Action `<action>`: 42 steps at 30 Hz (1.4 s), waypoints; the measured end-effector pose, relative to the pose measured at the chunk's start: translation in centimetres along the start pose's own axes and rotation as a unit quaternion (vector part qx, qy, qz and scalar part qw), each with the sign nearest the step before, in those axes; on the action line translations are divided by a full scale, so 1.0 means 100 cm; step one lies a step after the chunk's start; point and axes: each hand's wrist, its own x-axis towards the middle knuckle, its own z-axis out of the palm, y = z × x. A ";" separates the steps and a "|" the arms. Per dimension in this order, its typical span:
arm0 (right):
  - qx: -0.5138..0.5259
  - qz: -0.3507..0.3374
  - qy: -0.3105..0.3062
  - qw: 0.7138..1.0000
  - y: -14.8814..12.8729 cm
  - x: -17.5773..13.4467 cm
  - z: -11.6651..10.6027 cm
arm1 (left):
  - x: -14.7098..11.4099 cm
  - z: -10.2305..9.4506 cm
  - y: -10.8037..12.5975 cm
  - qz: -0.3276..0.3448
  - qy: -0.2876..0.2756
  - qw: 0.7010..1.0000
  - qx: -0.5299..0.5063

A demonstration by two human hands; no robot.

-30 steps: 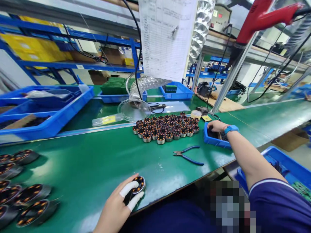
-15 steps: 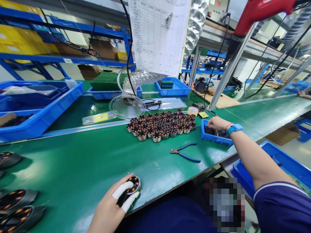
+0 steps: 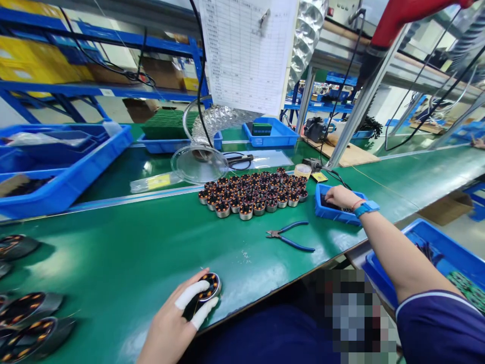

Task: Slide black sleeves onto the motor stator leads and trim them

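Note:
My left hand (image 3: pixel 172 313), with white finger cots on two fingers, grips a motor stator (image 3: pixel 214 286) at the near edge of the green bench. The stator is a metal ring with orange copper coils round its inside. My right hand (image 3: pixel 340 197) reaches down into a small blue bin (image 3: pixel 338 215) of dark, thin parts. Its fingers are drawn together, their tips hidden among the parts, so what they hold does not show. Blue-handled cutting pliers (image 3: pixel 290 236) lie on the bench between my hands. Behind them, many similar stators (image 3: pixel 245 211) stand in a close group.
Larger coil-wound rings (image 3: pixel 28 336) sit at the left edge. A clear funnel (image 3: pixel 199 166) on a foil duct stands behind the stators. Blue trays (image 3: pixel 60 187) line the back left. A red power tool (image 3: pixel 394 25) hangs upper right; another blue tray (image 3: pixel 435 237) is below right.
My right hand has dipped slightly lower into the small blue bin. My left hand still holds the stator in the same place. The view has shifted slightly.

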 end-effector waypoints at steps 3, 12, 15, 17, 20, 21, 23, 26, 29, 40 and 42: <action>0.004 0.002 0.010 1.000 0.002 -0.002 0.001 | -0.001 0.001 -0.002 -0.062 -0.011 0.998 -0.008; 0.001 0.054 0.063 0.997 0.001 -0.010 0.000 | 0.011 -0.009 0.017 -0.151 -0.077 0.981 -0.091; 0.008 0.071 0.103 0.992 -0.008 -0.009 -0.009 | 0.014 -0.009 0.023 -0.150 -0.107 0.976 -0.119; 0.034 0.063 0.134 0.988 -0.028 -0.015 -0.014 | 0.014 -0.007 0.026 -0.141 -0.110 0.975 -0.133; 0.180 -0.018 0.204 0.962 -0.087 -0.033 -0.013 | 0.013 -0.004 0.026 -0.109 -0.103 0.977 -0.152; 0.247 -0.060 0.209 0.944 -0.112 -0.041 -0.010 | 0.013 -0.004 0.026 -0.097 -0.099 0.977 -0.159; 0.344 -0.135 0.175 0.913 -0.165 -0.053 0.000 | 0.014 -0.003 0.026 -0.076 -0.097 0.977 -0.173; 0.418 -0.248 0.123 0.865 -0.233 -0.065 0.016 | 0.016 -0.005 0.027 -0.062 -0.105 0.976 -0.180; 0.461 -0.296 0.089 0.832 -0.273 -0.065 0.027 | 0.018 -0.006 0.028 -0.064 -0.111 0.975 -0.181; 0.651 -0.135 -0.144 0.733 -0.292 -0.055 0.040 | 0.020 -0.006 0.029 -0.085 -0.123 0.969 -0.197; 0.694 -0.089 -0.149 0.699 -0.293 -0.055 0.046 | 0.021 -0.006 0.029 -0.092 -0.125 0.970 -0.188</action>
